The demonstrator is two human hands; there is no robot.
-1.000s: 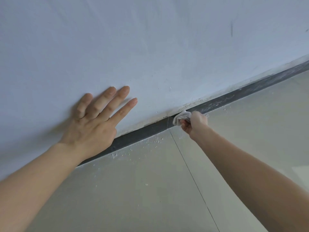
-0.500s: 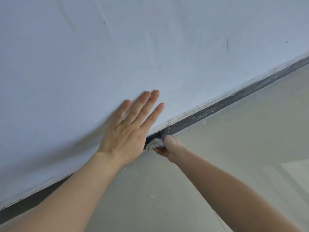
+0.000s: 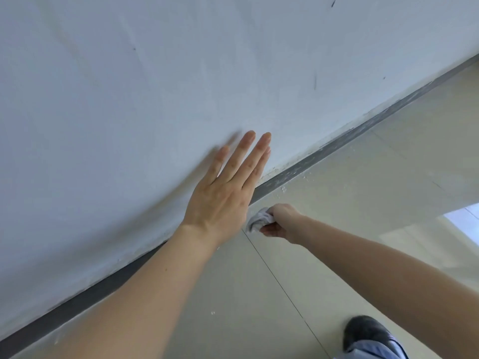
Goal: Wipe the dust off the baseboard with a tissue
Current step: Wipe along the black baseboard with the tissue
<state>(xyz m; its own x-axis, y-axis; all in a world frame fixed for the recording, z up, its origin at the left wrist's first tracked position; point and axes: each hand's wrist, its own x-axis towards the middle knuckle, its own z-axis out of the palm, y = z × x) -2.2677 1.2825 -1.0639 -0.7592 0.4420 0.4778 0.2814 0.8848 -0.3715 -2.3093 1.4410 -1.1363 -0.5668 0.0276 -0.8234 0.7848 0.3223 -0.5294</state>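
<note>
Nearest you: one dark shoe (image 3: 365,332) on the floor (image 3: 363,255), lower right, trouser cuff above it. A tile joint (image 3: 274,275) runs from there toward the wall (image 3: 155,73).

Left hand (image 3: 223,200): flat on the wall, fingers straight and close together, holding nothing. Reads as a brace. Its heel covers a short stretch of the baseboard (image 3: 285,174).

Right hand (image 3: 281,221): fingers curled round the tissue (image 3: 260,218), which is bunched into a grey wad sticking out on the wall side of the fist. The wad sits low, just beside the baseboard's foot and right next to your left hand. Whether it touches the strip or only the floor cannot be told; your left hand hides that spot.

Baseboard condition, near to far:
- Near stretch, lower left: even dark grey, no streaks visible. Judged done or nearly so.
- Stretch beyond the tissue, running up and right: pale smears and patches along the face and top edge. Judged not yet wiped.
- White crumbs (image 3: 283,189) lie on the floor along that same stretch.

Estimate: partway through. The longer visible run, toward the far right corner, is what is left; the tissue already looks greyed.
</note>
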